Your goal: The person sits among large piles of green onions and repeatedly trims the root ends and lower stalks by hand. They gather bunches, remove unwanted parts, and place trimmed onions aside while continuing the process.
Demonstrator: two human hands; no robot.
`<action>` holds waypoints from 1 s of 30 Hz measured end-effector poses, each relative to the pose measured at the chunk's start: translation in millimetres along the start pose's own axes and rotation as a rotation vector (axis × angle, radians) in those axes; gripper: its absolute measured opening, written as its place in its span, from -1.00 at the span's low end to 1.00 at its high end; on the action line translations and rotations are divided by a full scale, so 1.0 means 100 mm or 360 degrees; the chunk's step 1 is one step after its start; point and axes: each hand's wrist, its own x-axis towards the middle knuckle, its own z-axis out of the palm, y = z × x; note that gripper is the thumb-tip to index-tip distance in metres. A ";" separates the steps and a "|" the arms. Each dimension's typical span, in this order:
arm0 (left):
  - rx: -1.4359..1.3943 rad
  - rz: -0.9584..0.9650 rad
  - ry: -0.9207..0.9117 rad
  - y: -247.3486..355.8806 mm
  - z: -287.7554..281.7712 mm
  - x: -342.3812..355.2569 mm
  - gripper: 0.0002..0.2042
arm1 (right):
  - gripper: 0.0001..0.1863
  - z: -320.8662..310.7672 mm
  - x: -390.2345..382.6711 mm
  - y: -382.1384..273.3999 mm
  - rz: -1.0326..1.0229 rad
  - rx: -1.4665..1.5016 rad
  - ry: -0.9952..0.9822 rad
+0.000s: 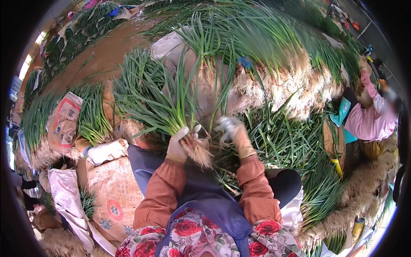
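My left hand [177, 145], in a pale glove with a rust-checked sleeve, is closed round a bunch of green onions [180, 120], long leaves pointing up and away, pale stringy roots [198, 152] hanging to the right. My right hand [231, 130], also gloved and somewhat blurred, is just right of the bunch, fingers apart, with nothing visible held in it. Beyond both hands, more onions lie in a row with roots toward me [274, 88] on pale sacking [167, 43]. Loose green leaves [278, 145] are heaped to the right of my right hand.
Another person in a pink top [370, 120] works at the right. Printed sacks [111, 197] and onion bundles [92, 120] lie at the left. A long band of roots [351, 197] runs along the lower right. Brown floor [107, 51] shows at the upper left.
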 end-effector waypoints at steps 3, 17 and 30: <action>0.0006 -0.0246 -0.0167 -0.05 0.17 0.07 -0.57 | -0.62 0.32 0.02 0.51 0.0151 0.0118 -0.0489; 0.0665 -0.0214 -0.0346 -0.09 0.27 -0.17 -0.63 | -0.87 0.27 -0.24 0.25 -0.0963 -0.1412 0.0213; 0.0459 -0.0131 -0.0331 -0.15 0.26 -0.31 -0.72 | -0.65 0.05 -0.08 -0.20 -0.0015 0.0418 0.0042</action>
